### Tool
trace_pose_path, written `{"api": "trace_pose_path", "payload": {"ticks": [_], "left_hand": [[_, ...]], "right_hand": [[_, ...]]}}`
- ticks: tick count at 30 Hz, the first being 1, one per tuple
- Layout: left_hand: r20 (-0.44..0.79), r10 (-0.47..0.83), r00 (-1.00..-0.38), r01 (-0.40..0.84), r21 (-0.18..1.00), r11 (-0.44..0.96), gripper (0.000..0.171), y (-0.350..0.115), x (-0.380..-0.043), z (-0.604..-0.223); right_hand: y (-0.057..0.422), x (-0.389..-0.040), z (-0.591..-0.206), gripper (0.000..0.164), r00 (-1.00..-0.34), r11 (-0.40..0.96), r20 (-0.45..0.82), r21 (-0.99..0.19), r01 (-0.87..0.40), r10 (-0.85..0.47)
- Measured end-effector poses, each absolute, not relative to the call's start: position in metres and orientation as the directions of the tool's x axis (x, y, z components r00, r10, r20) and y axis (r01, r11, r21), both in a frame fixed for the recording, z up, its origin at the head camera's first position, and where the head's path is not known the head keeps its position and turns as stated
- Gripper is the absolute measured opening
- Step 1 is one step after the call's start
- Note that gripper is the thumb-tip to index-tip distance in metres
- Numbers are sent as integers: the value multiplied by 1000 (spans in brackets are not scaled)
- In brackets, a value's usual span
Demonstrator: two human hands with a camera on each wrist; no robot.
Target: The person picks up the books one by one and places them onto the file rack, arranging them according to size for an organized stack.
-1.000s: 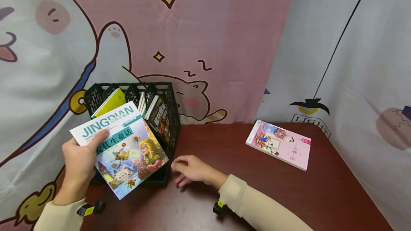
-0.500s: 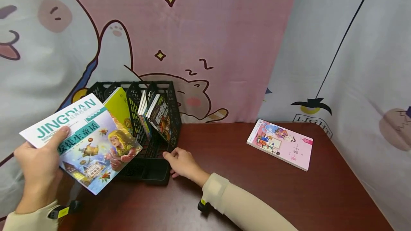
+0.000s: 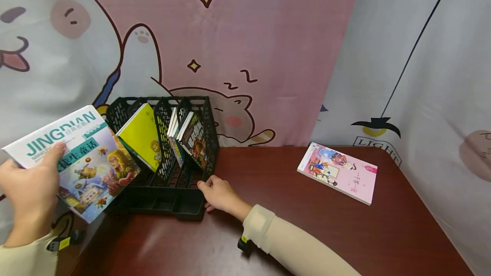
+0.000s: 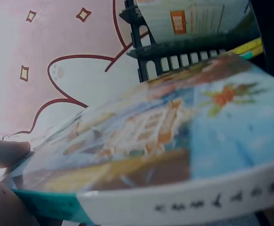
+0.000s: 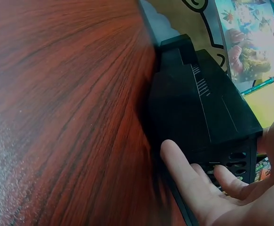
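Observation:
My left hand [image 3: 32, 191] holds a storybook [image 3: 90, 171] with a white and teal title band and a painted blonde figure, thumb over the cover. The book is tilted to the left of a black book rack [image 3: 161, 201], its right part overlapping the rack in the head view. My right hand [image 3: 220, 195] grips the rack's front right corner. In the right wrist view, its fingers [image 5: 181, 167] lie along the outer side wall of the rack, while the thumb is mostly hidden. The left wrist view shows the storybook's cover and spine [image 4: 183, 205] close up.
A yellow book [image 3: 140, 137] leans in a left slot of the rack; thin books and a dark-covered book [image 3: 195, 139] stand in the right slots. A pink book [image 3: 345, 176] lies flat at the right on the brown table [image 3: 291, 229]. Printed curtains [image 3: 284, 54] hang behind.
My left hand has carried the storybook leftward, uncovering more of the rack. My right hand has moved from beside the rack onto its front right corner and gripped it.

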State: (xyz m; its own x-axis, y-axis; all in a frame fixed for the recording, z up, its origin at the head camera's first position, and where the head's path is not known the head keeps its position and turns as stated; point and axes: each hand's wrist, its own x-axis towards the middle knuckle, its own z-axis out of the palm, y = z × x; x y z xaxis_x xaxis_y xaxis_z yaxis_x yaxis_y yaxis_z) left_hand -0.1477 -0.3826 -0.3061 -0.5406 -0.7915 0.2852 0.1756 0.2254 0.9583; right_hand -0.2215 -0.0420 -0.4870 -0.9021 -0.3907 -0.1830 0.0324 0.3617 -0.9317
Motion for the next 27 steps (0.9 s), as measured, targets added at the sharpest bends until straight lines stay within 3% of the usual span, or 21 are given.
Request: {"api": "trace_pose_path", "payload": {"ticks": [6,13,20,27], "left_hand": [[534,-704,-468,109,825,554,30,-381,-164,-310],[605,-665,-438,85,764,640,28,-373,-165,-304],[752,-518,-408,57,587,808,29,-368,-178,-294],[824,-416,-384,75,477,876,28,-365,-180,-286]], "right_hand": [[-41,-222,-488,40,-900,359,-172,-933,19,-401],[-39,-220,-487,41,-889,365,-176,-931,10,-423],[-38,-221,-485,43,-894,365,-171,-931,8,-415],[-38,-219,-486,40,-891,363,-172,-932,9,-420]]}}
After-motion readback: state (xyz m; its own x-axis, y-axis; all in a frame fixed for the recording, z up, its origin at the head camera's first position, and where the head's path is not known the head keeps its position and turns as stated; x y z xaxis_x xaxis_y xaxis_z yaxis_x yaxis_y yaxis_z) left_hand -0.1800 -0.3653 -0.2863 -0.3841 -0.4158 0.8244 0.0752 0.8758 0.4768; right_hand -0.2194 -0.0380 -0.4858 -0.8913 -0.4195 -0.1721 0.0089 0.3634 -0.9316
